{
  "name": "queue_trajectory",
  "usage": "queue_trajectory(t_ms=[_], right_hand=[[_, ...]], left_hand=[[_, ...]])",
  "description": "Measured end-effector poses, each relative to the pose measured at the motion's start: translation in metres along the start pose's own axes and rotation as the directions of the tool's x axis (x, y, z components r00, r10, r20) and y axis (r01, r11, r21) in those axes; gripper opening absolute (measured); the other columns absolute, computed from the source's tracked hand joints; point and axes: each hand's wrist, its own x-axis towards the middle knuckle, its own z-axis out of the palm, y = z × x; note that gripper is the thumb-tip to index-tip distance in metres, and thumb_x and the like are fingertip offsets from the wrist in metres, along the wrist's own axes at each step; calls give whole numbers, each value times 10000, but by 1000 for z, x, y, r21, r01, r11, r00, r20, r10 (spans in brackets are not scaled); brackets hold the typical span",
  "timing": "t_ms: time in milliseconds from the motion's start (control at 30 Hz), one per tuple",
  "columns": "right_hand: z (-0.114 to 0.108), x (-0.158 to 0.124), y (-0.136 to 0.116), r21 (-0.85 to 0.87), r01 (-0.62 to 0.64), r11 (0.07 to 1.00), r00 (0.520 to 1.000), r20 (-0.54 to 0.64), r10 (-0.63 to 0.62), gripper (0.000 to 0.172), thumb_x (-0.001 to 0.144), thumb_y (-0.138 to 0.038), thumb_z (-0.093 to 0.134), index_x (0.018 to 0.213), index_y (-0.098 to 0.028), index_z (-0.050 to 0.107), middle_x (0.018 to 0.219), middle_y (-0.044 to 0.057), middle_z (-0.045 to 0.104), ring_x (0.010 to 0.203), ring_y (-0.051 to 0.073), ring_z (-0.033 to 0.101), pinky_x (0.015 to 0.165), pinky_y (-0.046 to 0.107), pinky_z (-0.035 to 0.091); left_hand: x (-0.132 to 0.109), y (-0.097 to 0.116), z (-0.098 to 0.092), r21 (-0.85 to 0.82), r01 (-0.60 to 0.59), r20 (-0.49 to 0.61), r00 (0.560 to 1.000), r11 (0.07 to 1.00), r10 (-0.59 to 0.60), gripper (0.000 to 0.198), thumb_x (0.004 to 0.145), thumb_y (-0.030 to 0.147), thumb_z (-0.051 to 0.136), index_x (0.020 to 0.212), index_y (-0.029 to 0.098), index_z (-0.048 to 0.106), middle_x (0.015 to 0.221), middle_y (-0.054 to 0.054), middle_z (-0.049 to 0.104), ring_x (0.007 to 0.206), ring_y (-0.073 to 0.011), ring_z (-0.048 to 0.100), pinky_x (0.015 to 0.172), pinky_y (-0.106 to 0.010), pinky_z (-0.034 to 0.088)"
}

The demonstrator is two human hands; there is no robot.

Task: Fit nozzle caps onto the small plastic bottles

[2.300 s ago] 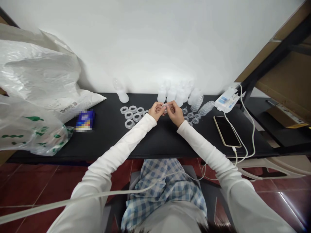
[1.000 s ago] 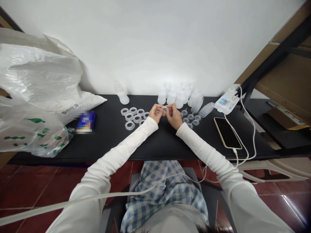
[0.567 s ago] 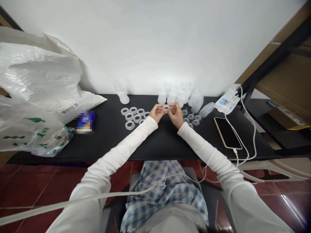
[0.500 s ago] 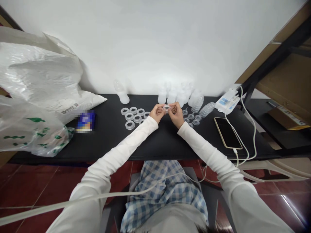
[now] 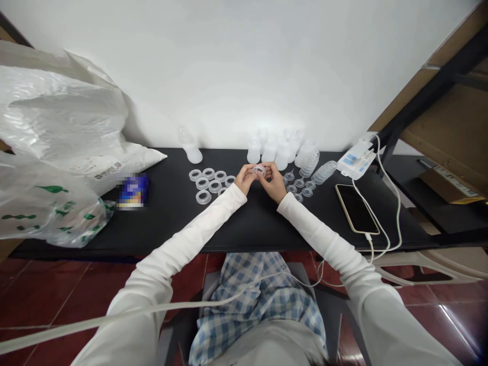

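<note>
My left hand [image 5: 246,179] and my right hand [image 5: 273,182] meet above the black table, both closed on one translucent ring [image 5: 260,171]. The ring's hole faces up towards me. Left of my hands lie several similar rings [image 5: 203,196] in rough rows. Clear nipple-shaped pieces [image 5: 299,183] lie on the table just right of my right hand. Behind my hands several frosted white bottles [image 5: 269,149] stand near the wall. One bottle with a clear domed cap [image 5: 193,152] stands apart at the back left.
Stacked clear caps [image 5: 325,173] lie right of the bottles. A phone [image 5: 357,208] with a cable and a white box [image 5: 356,158] are further right. Plastic bags [image 5: 57,117] and a blue packet [image 5: 133,191] occupy the left. The table's front edge [image 5: 263,249] runs beneath my forearms.
The ring has shifted slightly left and tilted in my fingers. My right hand's fingers have moved left and round its far side.
</note>
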Motion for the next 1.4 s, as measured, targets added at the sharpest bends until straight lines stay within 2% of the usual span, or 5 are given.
queue_trajectory(t_ms=[200,800,1033,1233,1400], right_hand=[[0,1,2,19,-46,999,999,-28,46,314,795,-438,696,987,-235,554,742,-38,564,610,103,519,598,262,463],[4,-2,-3,5,-84,996,995,-44,84,267,822,-412,659,979,-232,540,646,-73,441,542,94,438,522,241,373],[-2,-2,-6,-33,-7,999,1000,5,8,317,906,-521,556,1024,-227,581,739,-20,553,627,120,507,634,280,461],[0,-3,-12,-45,8,999,999,-40,-10,294,901,-520,557,905,-226,561,659,-39,517,581,109,464,573,259,404],[-3,-1,-10,-63,30,998,1000,-1,-30,308,896,-533,573,907,-229,531,655,-52,484,565,97,450,554,248,388]], left_hand=[[0,-2,1,37,-27,-23,999,999,28,504,648,578,806,899,173,640,762,-33,704,685,-133,666,659,-280,578],[-5,9,0,260,-12,-47,999,966,26,320,787,472,724,905,186,642,676,11,659,531,-83,587,524,-210,499],[-5,13,1,199,-34,-30,999,979,40,431,746,581,720,891,195,597,680,19,627,560,-90,584,533,-210,497],[-10,21,2,346,-98,-23,993,933,112,367,777,523,720,787,204,540,624,48,567,526,-70,488,520,-199,413],[-8,18,2,345,-100,-13,994,933,112,395,781,570,699,821,207,548,655,35,573,536,-83,497,532,-223,424]])
